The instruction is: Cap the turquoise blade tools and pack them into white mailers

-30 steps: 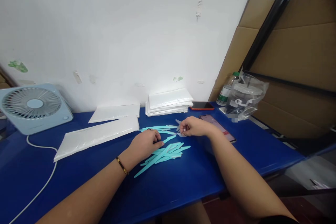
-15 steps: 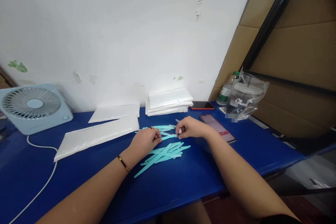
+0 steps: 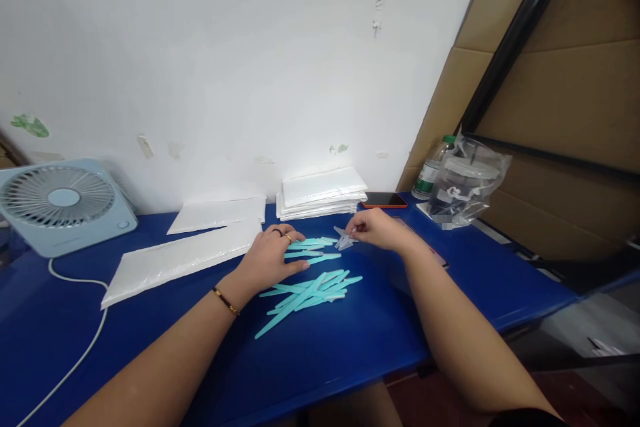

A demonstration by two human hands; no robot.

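Observation:
My left hand (image 3: 274, 255) rests over the left ends of several turquoise eyebrow razors (image 3: 325, 257), thumb and fingers apart. These razors lie side by side on the blue table (image 3: 380, 333). Closer to me is a crossed pile of more turquoise eyebrow razors (image 3: 315, 292). To the right of the upper row sits a small heap of translucent plastic caps (image 3: 344, 240). My right hand (image 3: 369, 227) is at the heap's right side, fingertips pinched together on a cap that is partly hidden by the fingers.
White padded mailers (image 3: 185, 250) lie at left, and a stack of them (image 3: 323, 193) stands by the wall. A fan (image 3: 65, 203) is far left with its cable. One phone (image 3: 384, 200) lies behind my right hand, another partly under my forearm. A bottle (image 3: 429, 177) and bagged cup (image 3: 467, 180) stand right.
My left hand has opened and shifted slightly left, off a razor. My right hand has moved a little right and up, to the caps, leaving a razor in the row.

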